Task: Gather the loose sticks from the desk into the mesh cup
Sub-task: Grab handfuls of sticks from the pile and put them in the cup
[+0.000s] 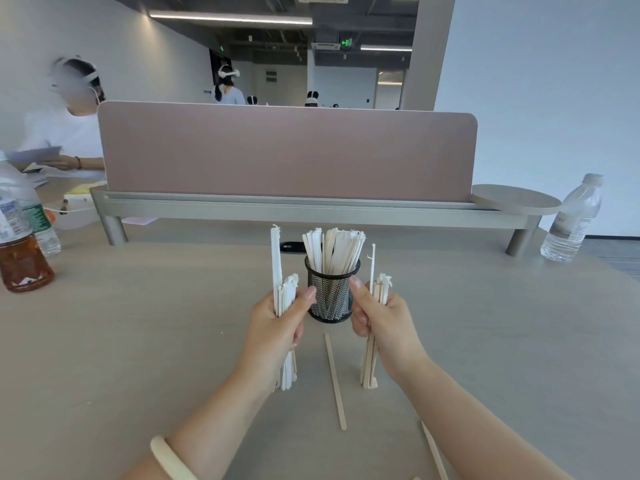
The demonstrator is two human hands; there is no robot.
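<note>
A black mesh cup (pixel 331 296) stands upright on the desk, holding several pale sticks (pixel 332 247) that fan out of its top. My left hand (pixel 280 327) is closed around an upright bundle of sticks (pixel 284 289) just left of the cup. My right hand (pixel 381 323) grips a second upright bundle (pixel 379 289) just right of the cup. One loose wooden stick (pixel 335 381) lies flat on the desk between my forearms. Another loose stick (pixel 434 452) lies near the front edge, partly under my right forearm.
A pink divider panel (pixel 287 154) on a grey shelf (pixel 311 211) runs behind the cup. A tea bottle (pixel 20 251) stands at the left, a water bottle (pixel 573 220) at the right. A dark flat object (pixel 292 246) lies behind the cup. A person sits at far left.
</note>
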